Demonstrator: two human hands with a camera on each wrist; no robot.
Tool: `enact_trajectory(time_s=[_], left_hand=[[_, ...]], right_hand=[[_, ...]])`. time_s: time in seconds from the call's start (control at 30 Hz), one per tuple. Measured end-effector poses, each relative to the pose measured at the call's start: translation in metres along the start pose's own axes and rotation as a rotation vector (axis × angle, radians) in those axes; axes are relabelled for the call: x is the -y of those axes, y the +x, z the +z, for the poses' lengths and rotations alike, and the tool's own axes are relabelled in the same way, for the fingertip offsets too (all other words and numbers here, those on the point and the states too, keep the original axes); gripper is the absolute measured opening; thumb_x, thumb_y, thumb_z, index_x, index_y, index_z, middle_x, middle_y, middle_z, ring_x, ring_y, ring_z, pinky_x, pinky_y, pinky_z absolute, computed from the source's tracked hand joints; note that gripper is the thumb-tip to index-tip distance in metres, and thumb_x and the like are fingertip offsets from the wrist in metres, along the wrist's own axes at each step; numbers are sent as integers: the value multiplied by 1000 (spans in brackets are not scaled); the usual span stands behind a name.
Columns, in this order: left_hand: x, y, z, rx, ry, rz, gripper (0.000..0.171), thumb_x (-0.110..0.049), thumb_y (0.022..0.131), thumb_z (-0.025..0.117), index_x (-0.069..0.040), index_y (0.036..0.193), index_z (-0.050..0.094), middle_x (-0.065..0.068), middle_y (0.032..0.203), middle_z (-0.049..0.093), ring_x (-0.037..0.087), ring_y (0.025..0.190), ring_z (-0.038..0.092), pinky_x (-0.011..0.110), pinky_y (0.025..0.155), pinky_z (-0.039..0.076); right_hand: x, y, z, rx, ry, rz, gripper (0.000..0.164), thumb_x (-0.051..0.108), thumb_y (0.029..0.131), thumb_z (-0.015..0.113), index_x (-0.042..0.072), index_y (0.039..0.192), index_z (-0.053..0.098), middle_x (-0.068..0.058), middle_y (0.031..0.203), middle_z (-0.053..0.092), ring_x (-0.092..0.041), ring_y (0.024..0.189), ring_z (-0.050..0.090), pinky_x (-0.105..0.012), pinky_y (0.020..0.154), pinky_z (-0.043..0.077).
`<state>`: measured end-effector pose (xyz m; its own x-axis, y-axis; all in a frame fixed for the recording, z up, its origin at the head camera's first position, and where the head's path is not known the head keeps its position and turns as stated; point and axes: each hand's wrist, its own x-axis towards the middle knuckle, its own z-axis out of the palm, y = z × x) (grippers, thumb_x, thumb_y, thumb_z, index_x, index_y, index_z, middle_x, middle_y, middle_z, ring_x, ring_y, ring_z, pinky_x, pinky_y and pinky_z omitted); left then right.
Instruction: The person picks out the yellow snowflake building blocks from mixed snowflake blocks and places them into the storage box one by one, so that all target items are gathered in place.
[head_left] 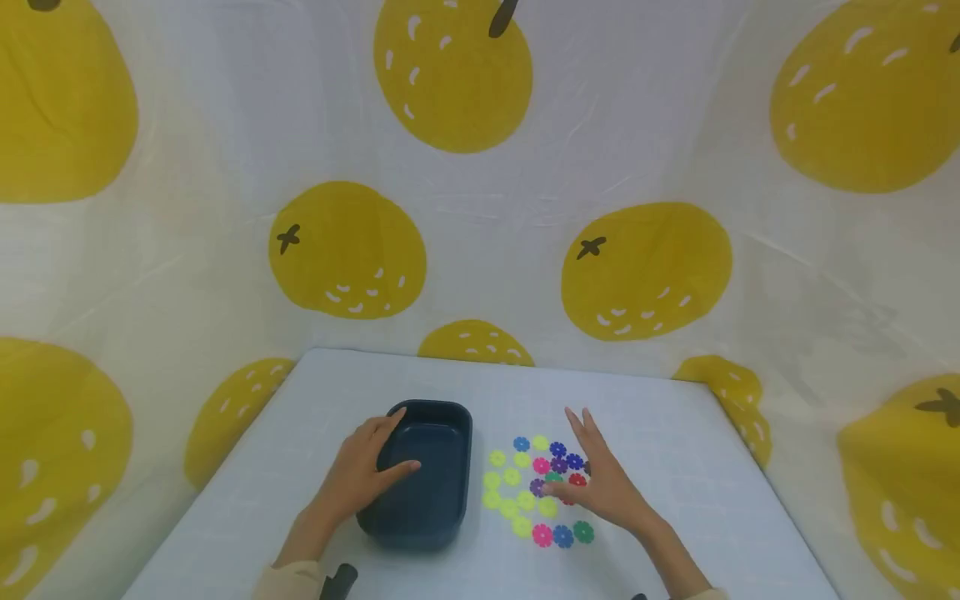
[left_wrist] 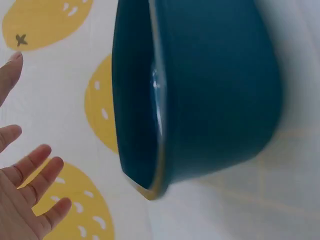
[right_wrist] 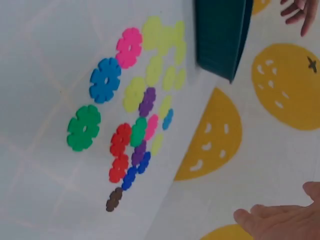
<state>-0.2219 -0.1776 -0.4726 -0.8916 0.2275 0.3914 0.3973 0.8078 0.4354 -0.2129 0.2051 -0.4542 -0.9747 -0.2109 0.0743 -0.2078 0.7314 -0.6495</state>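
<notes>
A dark blue-teal rectangular tub (head_left: 431, 500) with raised walls and rounded corners stands on the table. My left hand (head_left: 356, 479) is over its left side, thumb and fingers spread; the left wrist view shows these fingers (left_wrist: 37, 192) above the rim level, apart from the tub. Right of the tub lie several flat, notched flower-shaped plastic discs, among them yellow discs (head_left: 522, 526), a pink disc (head_left: 542, 535), a blue disc (right_wrist: 105, 80) and a green disc (right_wrist: 84, 128). Above the discs' right side hovers my right hand (head_left: 611, 492), fingers extended, holding nothing.
A white cloth covers the table (head_left: 675, 467). Behind it and at both sides hangs a pale curtain (head_left: 495, 250) printed with large yellow fruits. Dark straps or mounts (head_left: 339, 581) show near the wrists.
</notes>
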Motion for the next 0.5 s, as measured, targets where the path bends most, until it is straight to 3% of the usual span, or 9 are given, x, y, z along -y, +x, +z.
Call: enact_trajectory(time_s=[0.27,0.4,0.5], left_hand=[[32,-12,8,-63,-239,-93,71,-36,79,83,-12,140,56,11,118,59,25,103,60,51,87,53],[48,-15,10,-3,-353,-188,67,-36,81,81,-16,140,56,13,118,56,22,99,59,47,87,50],[61,-16,12,51,-387,-270,67,-36,83,80,-22,143,54,13,121,55,19,98,58,44,89,48]], right_hand=[[4,5,14,45,359,106,103,43,78,83,39,157,17,-13,165,20,-43,146,29,-55,110,38],[3,4,18,60,485,92,98,32,82,82,34,158,20,-16,163,25,-43,145,31,-56,111,37],[1,5,21,62,540,111,95,29,83,81,32,157,22,-17,160,30,-41,145,34,-54,112,37]])
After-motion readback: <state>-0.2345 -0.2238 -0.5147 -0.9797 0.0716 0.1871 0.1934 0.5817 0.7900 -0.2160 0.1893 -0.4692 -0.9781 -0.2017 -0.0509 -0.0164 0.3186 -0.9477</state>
